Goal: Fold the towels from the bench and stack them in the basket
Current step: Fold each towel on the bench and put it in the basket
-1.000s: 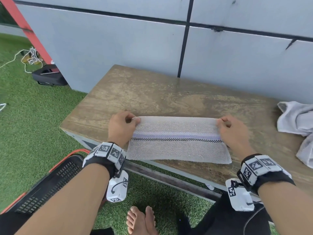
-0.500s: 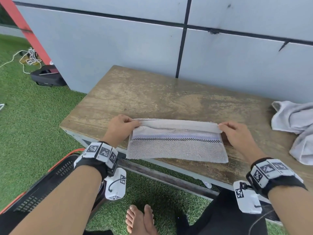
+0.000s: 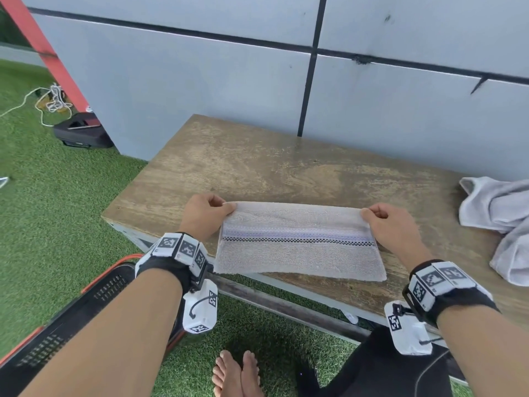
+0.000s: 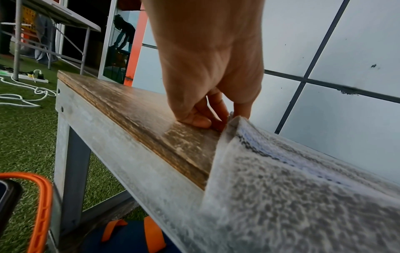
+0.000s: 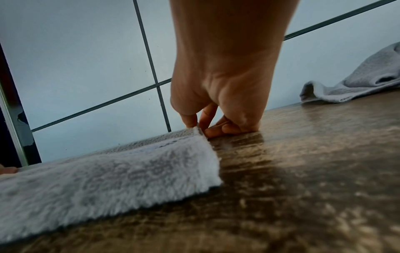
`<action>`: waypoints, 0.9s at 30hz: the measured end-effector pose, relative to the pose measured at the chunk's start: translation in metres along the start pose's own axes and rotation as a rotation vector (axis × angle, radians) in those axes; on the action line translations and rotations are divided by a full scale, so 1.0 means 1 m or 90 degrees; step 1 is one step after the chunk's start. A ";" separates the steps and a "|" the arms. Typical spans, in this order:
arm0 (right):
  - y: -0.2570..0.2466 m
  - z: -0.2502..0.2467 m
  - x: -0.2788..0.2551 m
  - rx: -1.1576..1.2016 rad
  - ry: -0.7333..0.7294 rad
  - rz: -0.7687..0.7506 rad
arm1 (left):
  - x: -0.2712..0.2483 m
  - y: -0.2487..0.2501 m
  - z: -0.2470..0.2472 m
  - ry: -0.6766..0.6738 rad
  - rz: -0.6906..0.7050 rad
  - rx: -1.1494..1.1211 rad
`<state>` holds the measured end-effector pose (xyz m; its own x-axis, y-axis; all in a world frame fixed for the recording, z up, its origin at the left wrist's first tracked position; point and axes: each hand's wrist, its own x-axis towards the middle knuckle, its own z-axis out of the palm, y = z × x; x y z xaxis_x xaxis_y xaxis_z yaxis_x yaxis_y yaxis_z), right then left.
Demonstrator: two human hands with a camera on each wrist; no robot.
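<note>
A pale towel with a blue band and black checked stripe [image 3: 297,242] lies folded on the wooden bench [image 3: 286,170], its near edge over the bench's front edge. My left hand [image 3: 226,207] pinches its far left corner [image 4: 232,119]. My right hand [image 3: 366,214] pinches the far right corner [image 5: 198,129]. Both corners are lifted slightly off the wood. A crumpled white towel [image 3: 501,219] sits at the bench's right end. The black basket with an orange rim [image 3: 86,299] stands on the grass at lower left, partly behind my left forearm.
A grey tiled wall [image 3: 257,81] backs the bench. A black case [image 3: 83,131] and coiled white cord [image 3: 54,101] lie on the green turf at left. My bare feet [image 3: 237,373] stand under the bench's front edge.
Both hands moved the towel's far edge back away from me, after bringing it slightly toward me half a second ago. The towel lies flatter now, and both hands still pinch the corners.
</note>
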<state>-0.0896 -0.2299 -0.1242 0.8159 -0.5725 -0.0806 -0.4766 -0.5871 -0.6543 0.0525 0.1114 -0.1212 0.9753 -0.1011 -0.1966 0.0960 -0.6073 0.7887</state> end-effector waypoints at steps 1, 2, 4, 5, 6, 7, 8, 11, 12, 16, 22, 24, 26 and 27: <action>0.000 0.000 -0.001 0.006 0.003 -0.002 | 0.001 -0.001 0.000 0.003 0.001 -0.005; 0.000 0.000 -0.002 0.010 0.006 -0.006 | 0.002 -0.002 0.000 0.003 0.000 -0.010; 0.000 0.000 -0.005 0.013 0.019 -0.015 | 0.003 -0.004 0.000 0.007 0.003 -0.020; -0.001 0.000 -0.007 0.015 0.027 -0.020 | 0.003 -0.004 0.001 0.011 0.004 -0.024; -0.002 0.000 -0.009 0.017 0.036 -0.024 | 0.003 -0.004 0.001 0.015 0.006 -0.026; -0.002 0.001 -0.010 0.019 0.045 -0.028 | 0.003 -0.003 0.001 0.021 0.009 -0.024; -0.003 0.002 -0.011 0.020 0.053 -0.032 | 0.002 -0.003 0.001 0.028 0.012 -0.022; -0.004 0.004 -0.011 0.016 0.068 -0.040 | 0.001 -0.004 0.002 0.053 0.019 -0.018; -0.004 0.005 -0.011 0.015 0.070 -0.040 | 0.002 -0.004 0.002 0.053 0.023 -0.005; -0.004 0.006 -0.013 -0.020 0.072 -0.064 | -0.001 0.000 0.004 0.052 0.045 0.065; -0.012 0.003 -0.012 -0.130 0.018 -0.067 | -0.003 0.009 0.001 0.036 0.071 0.188; -0.017 0.001 -0.014 -0.186 -0.017 -0.059 | -0.007 0.013 0.002 0.018 0.066 0.246; -0.021 -0.004 -0.016 -0.206 -0.058 -0.047 | -0.013 0.017 0.000 -0.012 0.067 0.291; -0.022 -0.007 -0.016 -0.203 -0.078 -0.040 | -0.015 0.018 -0.002 -0.029 0.070 0.304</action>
<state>-0.0946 -0.2114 -0.1028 0.8712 -0.4678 -0.1490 -0.4861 -0.7795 -0.3951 0.0403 0.1036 -0.1031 0.9639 -0.2127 -0.1605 -0.1193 -0.8832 0.4536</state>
